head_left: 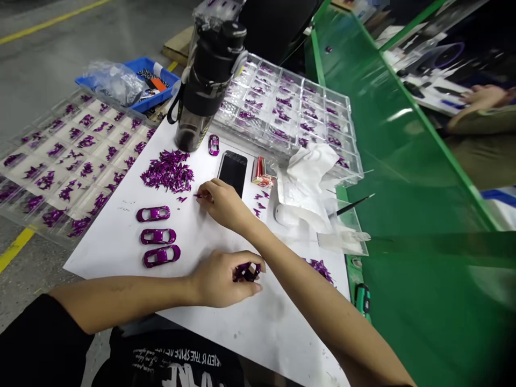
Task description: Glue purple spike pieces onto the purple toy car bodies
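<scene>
My left hand (221, 277) is wrapped round a small purple car body (246, 272) low over the white sheet (189, 290). Above it, my right hand (220, 201) pinches a small purple piece (198, 196) beside a heap of purple pieces (169, 171). Three purple car bodies (153, 214) lie in a column left of my hands, and another purple car (214, 144) is near the bottle. A few loose purple pieces (258, 205) lie right of my right hand.
A dark bottle (205, 88) stands behind the heap, near a phone (233, 171). Compartment trays (355, 126) of purple pieces flank the sheet. Crumpled tissue (308, 172) and a small box (263, 172) lie right. Beyond the green conveyor (403, 161), another person's hand (486, 97) shows.
</scene>
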`<action>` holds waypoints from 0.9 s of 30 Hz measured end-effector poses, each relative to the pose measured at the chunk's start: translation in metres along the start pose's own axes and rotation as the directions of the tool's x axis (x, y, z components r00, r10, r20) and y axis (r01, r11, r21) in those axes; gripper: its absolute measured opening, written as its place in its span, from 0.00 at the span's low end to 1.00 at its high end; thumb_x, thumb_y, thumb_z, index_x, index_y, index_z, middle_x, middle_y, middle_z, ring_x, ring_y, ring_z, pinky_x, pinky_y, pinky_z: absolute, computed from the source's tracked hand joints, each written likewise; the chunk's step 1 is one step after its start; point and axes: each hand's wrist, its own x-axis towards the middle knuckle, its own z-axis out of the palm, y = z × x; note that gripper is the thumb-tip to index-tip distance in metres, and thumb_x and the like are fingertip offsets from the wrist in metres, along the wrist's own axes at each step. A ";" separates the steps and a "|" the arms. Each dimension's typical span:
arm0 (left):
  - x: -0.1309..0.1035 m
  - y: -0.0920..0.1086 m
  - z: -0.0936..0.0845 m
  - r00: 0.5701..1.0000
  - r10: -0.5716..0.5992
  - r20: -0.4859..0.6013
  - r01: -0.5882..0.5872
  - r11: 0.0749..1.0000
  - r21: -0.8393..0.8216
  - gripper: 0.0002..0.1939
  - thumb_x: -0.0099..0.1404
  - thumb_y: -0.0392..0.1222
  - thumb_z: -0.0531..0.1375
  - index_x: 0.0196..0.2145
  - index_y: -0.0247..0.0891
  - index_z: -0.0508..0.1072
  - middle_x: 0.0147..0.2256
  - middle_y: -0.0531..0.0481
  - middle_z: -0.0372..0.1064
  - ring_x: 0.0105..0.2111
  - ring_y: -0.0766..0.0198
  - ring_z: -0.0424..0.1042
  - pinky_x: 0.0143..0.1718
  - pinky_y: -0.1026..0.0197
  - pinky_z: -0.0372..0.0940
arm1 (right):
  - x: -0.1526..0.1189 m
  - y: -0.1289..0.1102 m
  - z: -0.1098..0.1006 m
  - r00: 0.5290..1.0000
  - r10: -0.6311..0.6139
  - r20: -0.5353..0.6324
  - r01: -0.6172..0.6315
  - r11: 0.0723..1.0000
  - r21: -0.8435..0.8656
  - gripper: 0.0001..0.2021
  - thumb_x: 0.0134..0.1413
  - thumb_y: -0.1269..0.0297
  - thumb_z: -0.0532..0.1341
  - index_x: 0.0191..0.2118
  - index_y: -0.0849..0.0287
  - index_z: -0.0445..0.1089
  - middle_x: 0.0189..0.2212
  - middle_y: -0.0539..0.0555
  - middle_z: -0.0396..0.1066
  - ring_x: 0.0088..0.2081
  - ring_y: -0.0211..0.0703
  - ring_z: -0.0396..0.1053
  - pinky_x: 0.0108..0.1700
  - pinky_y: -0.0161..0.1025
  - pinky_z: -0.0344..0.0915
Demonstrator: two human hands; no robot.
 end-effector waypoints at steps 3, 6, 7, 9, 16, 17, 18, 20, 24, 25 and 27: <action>0.002 -0.003 -0.001 0.999 0.032 0.023 -0.032 0.999 0.010 0.10 0.57 0.38 0.66 0.39 0.41 0.76 0.34 0.50 0.76 0.34 0.59 0.75 0.41 0.58 0.72 | 0.005 -0.002 0.002 1.000 -0.008 0.023 0.008 1.000 -0.004 0.06 0.56 0.77 0.61 0.35 0.59 0.70 0.38 0.60 0.74 0.37 0.48 0.71 0.42 0.44 0.66; 0.001 -0.003 0.000 1.000 0.012 0.028 -0.012 1.000 -0.008 0.11 0.57 0.37 0.67 0.39 0.41 0.76 0.33 0.50 0.76 0.33 0.59 0.75 0.40 0.58 0.72 | -0.004 -0.008 -0.007 1.000 -0.013 0.025 0.012 0.999 0.034 0.08 0.55 0.79 0.60 0.33 0.57 0.66 0.34 0.56 0.74 0.36 0.46 0.72 0.40 0.41 0.66; 0.001 -0.003 0.000 1.000 0.000 0.027 0.001 1.000 -0.027 0.12 0.57 0.37 0.67 0.40 0.41 0.76 0.34 0.50 0.76 0.34 0.59 0.76 0.40 0.58 0.72 | -0.011 -0.009 -0.013 1.000 -0.008 0.015 0.008 0.999 0.045 0.07 0.57 0.77 0.59 0.34 0.56 0.66 0.33 0.55 0.74 0.36 0.46 0.73 0.40 0.41 0.67; 0.001 -0.003 0.001 0.999 -0.032 0.021 0.033 0.994 -0.099 0.13 0.57 0.37 0.67 0.42 0.41 0.76 0.35 0.50 0.76 0.34 0.59 0.77 0.40 0.58 0.73 | -0.035 -0.011 -0.024 0.999 0.023 -0.043 -0.018 0.994 0.106 0.04 0.61 0.73 0.59 0.38 0.56 0.67 0.34 0.53 0.76 0.35 0.45 0.75 0.39 0.40 0.70; 0.006 0.005 -0.003 0.977 -0.212 0.006 0.185 0.838 -0.514 0.25 0.56 0.44 0.72 0.49 0.38 0.72 0.35 0.48 0.75 0.28 0.59 0.79 0.27 0.61 0.69 | -0.163 0.001 -0.034 0.811 0.491 -0.318 -0.246 0.779 0.576 0.15 0.54 0.52 0.72 0.43 0.55 0.77 0.27 0.52 0.80 0.29 0.47 0.80 0.33 0.41 0.79; 0.007 0.006 -0.004 0.975 -0.221 -0.019 0.177 0.824 -0.538 0.26 0.56 0.45 0.72 0.50 0.38 0.72 0.35 0.48 0.76 0.28 0.59 0.79 0.27 0.60 0.69 | -0.176 0.002 -0.027 0.789 0.539 -0.295 -0.273 0.738 0.617 0.16 0.52 0.52 0.73 0.42 0.55 0.78 0.27 0.53 0.80 0.29 0.48 0.81 0.33 0.42 0.80; 0.007 0.008 -0.005 0.973 -0.227 -0.038 0.169 0.815 -0.554 0.26 0.56 0.45 0.72 0.51 0.38 0.72 0.35 0.48 0.76 0.27 0.60 0.78 0.28 0.60 0.69 | -0.186 0.004 -0.019 0.771 0.575 -0.273 -0.290 0.699 0.653 0.16 0.52 0.52 0.74 0.42 0.56 0.78 0.28 0.54 0.81 0.29 0.49 0.81 0.34 0.42 0.81; 0.008 0.009 -0.005 0.971 -0.235 -0.036 0.174 0.808 -0.562 0.27 0.56 0.45 0.73 0.51 0.38 0.72 0.34 0.49 0.77 0.26 0.62 0.77 0.28 0.59 0.70 | -0.199 0.005 -0.002 0.748 0.614 -0.252 -0.308 0.658 0.687 0.16 0.52 0.51 0.74 0.42 0.57 0.80 0.31 0.56 0.83 0.31 0.51 0.82 0.37 0.45 0.83; 0.007 0.010 -0.004 0.976 -0.215 0.024 0.197 0.839 -0.507 0.26 0.56 0.45 0.74 0.50 0.37 0.74 0.32 0.50 0.76 0.26 0.61 0.78 0.31 0.59 0.71 | -0.205 0.004 0.022 0.739 0.539 -0.405 -0.296 0.799 0.523 0.13 0.59 0.54 0.69 0.44 0.54 0.82 0.37 0.56 0.84 0.35 0.53 0.83 0.39 0.46 0.83; 0.006 0.010 -0.003 0.978 -0.208 0.027 0.195 0.854 -0.483 0.25 0.57 0.44 0.74 0.50 0.37 0.74 0.31 0.51 0.76 0.26 0.61 0.79 0.32 0.58 0.71 | -0.206 0.003 0.024 0.741 0.480 -0.470 -0.277 0.855 0.438 0.11 0.60 0.56 0.68 0.44 0.53 0.82 0.38 0.56 0.84 0.36 0.52 0.84 0.40 0.46 0.83; 0.005 0.009 -0.002 0.980 -0.197 0.023 0.187 0.880 -0.438 0.24 0.59 0.43 0.73 0.50 0.37 0.74 0.31 0.51 0.76 0.28 0.61 0.79 0.34 0.58 0.72 | -0.208 0.002 0.024 0.744 0.360 -0.563 -0.232 0.929 0.288 0.09 0.62 0.60 0.66 0.44 0.51 0.83 0.39 0.55 0.84 0.37 0.51 0.83 0.42 0.45 0.83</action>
